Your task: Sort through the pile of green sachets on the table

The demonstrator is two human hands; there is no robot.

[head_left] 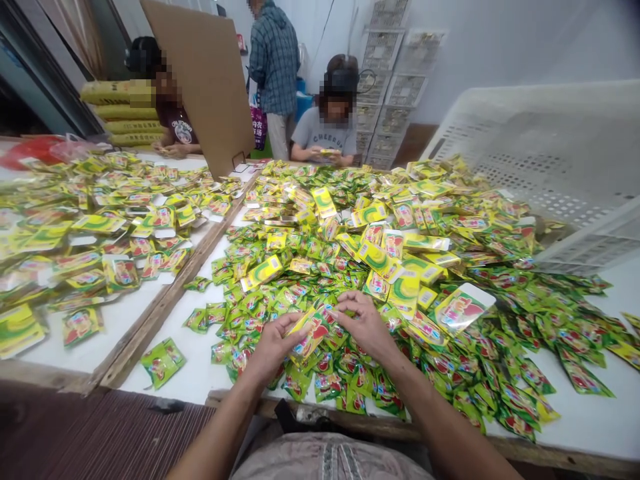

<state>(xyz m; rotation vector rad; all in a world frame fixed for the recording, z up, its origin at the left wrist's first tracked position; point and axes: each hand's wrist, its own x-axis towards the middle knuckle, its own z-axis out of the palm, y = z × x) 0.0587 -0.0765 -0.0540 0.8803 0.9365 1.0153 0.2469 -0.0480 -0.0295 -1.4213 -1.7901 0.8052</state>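
My left hand (274,348) is closed around the lower left end of a small yellow-and-green carton (311,335) printed with red fruit, held tilted above the pile. My right hand (367,327) has its thumb and fingertips pinched at the carton's upper right end; whether a sachet is also between them is hidden. Under and around both hands lies a heap of green foil sachets (357,377). Just beyond are flat and filled yellow cartons (404,293). A larger-looking carton (463,308) with a white flap lies right of my right hand.
A wooden strip (175,287) divides the white table. More cartons (120,272) cover the left section. A white plastic crate (540,153) lies tipped at the right. A cardboard sheet (205,80) stands at the back. Two people sit across the table and another person stands behind.
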